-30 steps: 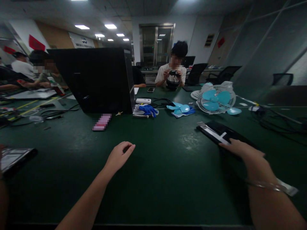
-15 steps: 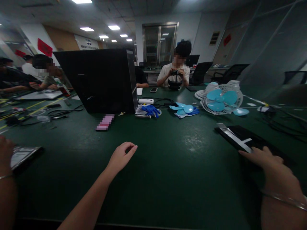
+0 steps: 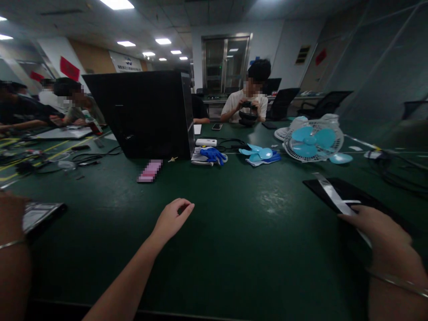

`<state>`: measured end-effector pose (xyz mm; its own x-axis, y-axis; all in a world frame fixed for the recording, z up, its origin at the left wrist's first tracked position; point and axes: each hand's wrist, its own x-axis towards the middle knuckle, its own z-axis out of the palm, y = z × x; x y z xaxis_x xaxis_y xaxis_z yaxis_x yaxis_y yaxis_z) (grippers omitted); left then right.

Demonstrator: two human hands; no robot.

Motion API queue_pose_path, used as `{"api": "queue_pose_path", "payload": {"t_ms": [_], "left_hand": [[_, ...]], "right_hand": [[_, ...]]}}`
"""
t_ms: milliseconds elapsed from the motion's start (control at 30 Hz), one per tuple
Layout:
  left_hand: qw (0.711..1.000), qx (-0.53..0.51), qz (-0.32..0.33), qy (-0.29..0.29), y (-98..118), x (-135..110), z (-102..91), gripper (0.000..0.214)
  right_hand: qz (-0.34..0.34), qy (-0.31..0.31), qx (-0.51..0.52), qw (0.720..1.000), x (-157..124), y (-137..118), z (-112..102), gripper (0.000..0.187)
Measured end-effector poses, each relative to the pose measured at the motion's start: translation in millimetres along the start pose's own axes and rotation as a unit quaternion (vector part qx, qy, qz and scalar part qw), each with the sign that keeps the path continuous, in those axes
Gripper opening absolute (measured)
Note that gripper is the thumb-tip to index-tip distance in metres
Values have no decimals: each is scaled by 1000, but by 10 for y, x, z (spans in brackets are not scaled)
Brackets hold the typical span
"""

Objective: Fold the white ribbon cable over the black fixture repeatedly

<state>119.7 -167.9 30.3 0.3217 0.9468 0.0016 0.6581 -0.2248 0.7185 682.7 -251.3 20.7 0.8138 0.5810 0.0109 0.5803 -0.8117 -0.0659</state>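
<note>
Apparently loose, the silver strip has been nudged across the black panel under the right fingers (grip can't be told), with nothing held in the narrowly curled left fingers.

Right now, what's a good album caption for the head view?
Right hand on a flat black object, left hand apart, fan beyond.

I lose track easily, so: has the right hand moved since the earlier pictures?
Yes, the right hand has moved rightward, judged against the fan.
</note>
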Motion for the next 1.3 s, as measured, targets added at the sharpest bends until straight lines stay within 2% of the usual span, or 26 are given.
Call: {"api": "queue_pose_path", "payload": {"t_ms": [67, 133, 267, 333, 400, 467, 567, 667, 733, 833, 867, 900, 967, 1033, 1067, 1100, 1167, 1233, 1300], "left_hand": [[1000, 3, 2, 1, 4, 2, 0, 42], [1000, 3, 5, 2, 12, 1, -3, 41], [1000, -7, -2, -11, 23, -12, -10, 40], [1000, -9, -7, -25, 11, -13, -7, 38], [999, -14, -8, -33, -10, -9, 5, 40], [999, -35, -3, -27, -29, -7, 25, 47], [993, -102, 34, -45, -25, -22, 65, 51], [974, -158, 66, -148, 36, -65, 103, 45], [966, -145, 56, -207, 98, -98, 118, 43], [967, -94, 62, -230, 174, -126, 123, 31], [967, -85, 72, -229, 186, -127, 121, 25], [967, -81, 83, -227, 188, -125, 118, 22], [968, -88, 90, -219, 170, -115, 110, 21], [967, -110, 81, -215, 134, -106, 101, 21], [965, -124, 75, -217, 116, -104, 98, 22], [963, -136, 68, -220, 101, -103, 95, 23], [959, -156, 58, -228, 85, -104, 90, 23], [957, -167, 48, -233, 83, -106, 85, 22], [955, -174, 44, -235, 88, -104, 79, 21]], "right_hand": [[24, -36, 9, 999, -140, -96, -126, 58], [10, -37, 41, 998, -308, -236, -247, 63], [-148, -36, 138, 979, -664, -610, -373, 65], [-268, -80, 174, 944, -842, -790, -379, 63], [-398, -150, 200, 882, -1027, -938, -376, 63], [-493, -222, 211, 814, -1220, -1054, -382, 62], [-551, -288, 207, 755, -1499, -1189, -419, 56], [-579, -327, 193, 721, -1710, -1283, -456, 53], [-590, -349, 197, 701, -1777, -1312, -457, 52], [-596, -358, 224, 683, -1707, -1291, -408, 51], [-592, -349, 231, 689, -1630, -1266, -380, 52], [-580, -327, 233, 709, -1526, -1233, -348, 53], [-514, -241, 203, 798, -1258, -1139, -275, 56], [-371, -111, 124, 914, -956, -1009, -198, 59], [-308, -79, 94, 944, -814, -935, -160, 64], [-249, -58, 69, 964, -685, -857, -123, 71], [-163, -52, 37, 985, -487, -713, -53, 81], [-116, -63, 18, 991, -370, -611, 13, 86], [-108, -74, 6, 991, -321, -577, 78, 87]]}}
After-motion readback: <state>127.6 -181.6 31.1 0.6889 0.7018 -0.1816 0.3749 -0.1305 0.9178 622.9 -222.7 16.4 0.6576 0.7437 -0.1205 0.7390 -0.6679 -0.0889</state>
